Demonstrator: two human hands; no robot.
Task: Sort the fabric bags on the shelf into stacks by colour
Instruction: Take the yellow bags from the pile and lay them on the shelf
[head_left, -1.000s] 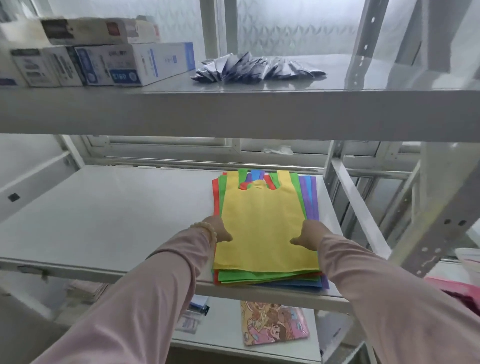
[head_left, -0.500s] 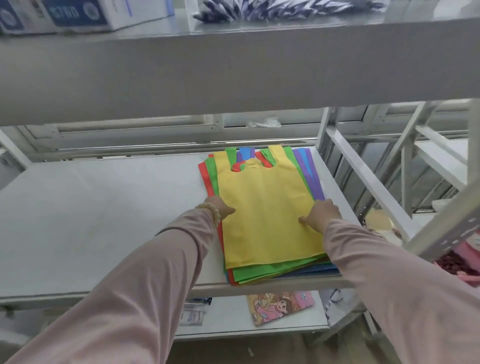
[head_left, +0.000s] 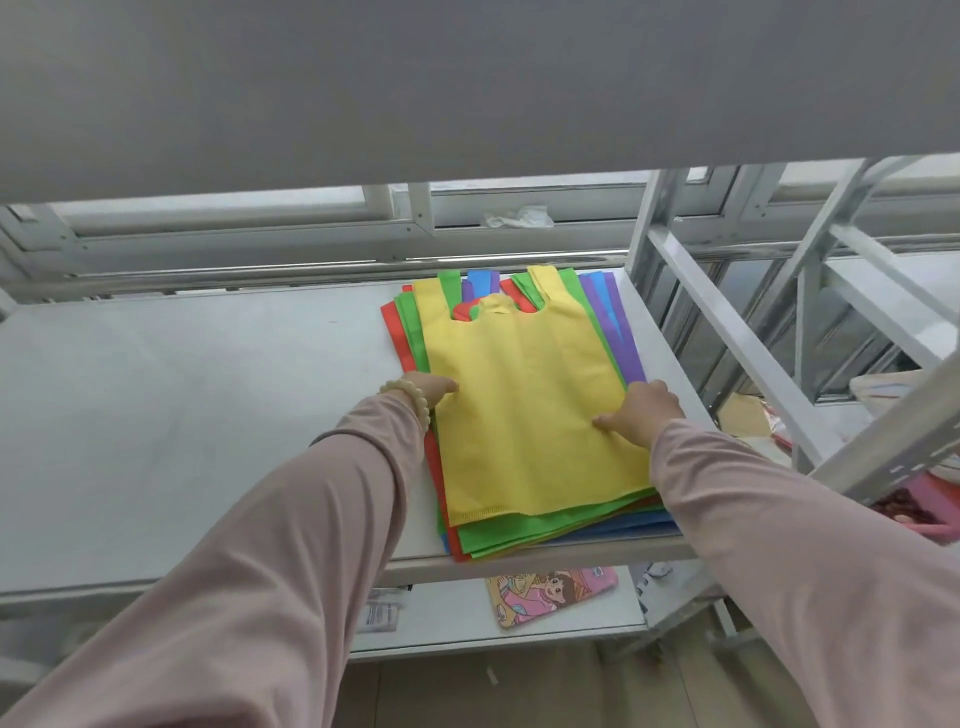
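No legible words, brands or numbers: only a cartoon print on the flat item (head_left: 550, 597) on the lower shelf (head_left: 452, 610), and blurred, unreadable marks on the small packet (head_left: 382, 616) nearby.

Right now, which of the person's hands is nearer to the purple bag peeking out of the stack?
Right. The right hand pinches the yellow bag right beside the purple bag; the left hand pinches the opposite edge, by the red bag.
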